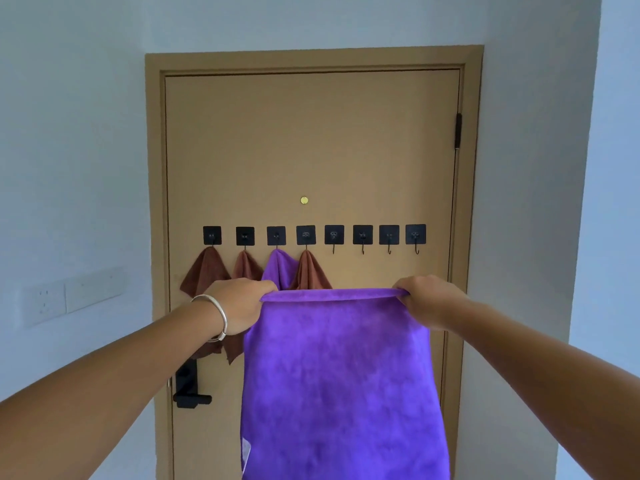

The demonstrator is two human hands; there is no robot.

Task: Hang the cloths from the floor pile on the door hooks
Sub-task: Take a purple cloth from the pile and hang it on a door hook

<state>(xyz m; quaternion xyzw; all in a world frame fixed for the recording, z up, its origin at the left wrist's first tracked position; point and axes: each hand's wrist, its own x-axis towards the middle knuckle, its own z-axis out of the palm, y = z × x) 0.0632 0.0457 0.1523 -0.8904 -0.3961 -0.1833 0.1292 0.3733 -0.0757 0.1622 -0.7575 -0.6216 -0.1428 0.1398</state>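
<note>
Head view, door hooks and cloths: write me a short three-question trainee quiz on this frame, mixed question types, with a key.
1. How many hooks on the door hold no cloth?
2. True or false: only the left hand holds the purple cloth.
3. The hung cloths are: A) all brown B) three brown, one purple C) all purple

Key
1. Four, starting at the fifth hook from the left.
2. False; the right hand has a grip on its other top corner.
3. B

Both arms outstretched; left hand (239,304) and right hand (427,299) fingers curled, pinching.
</note>
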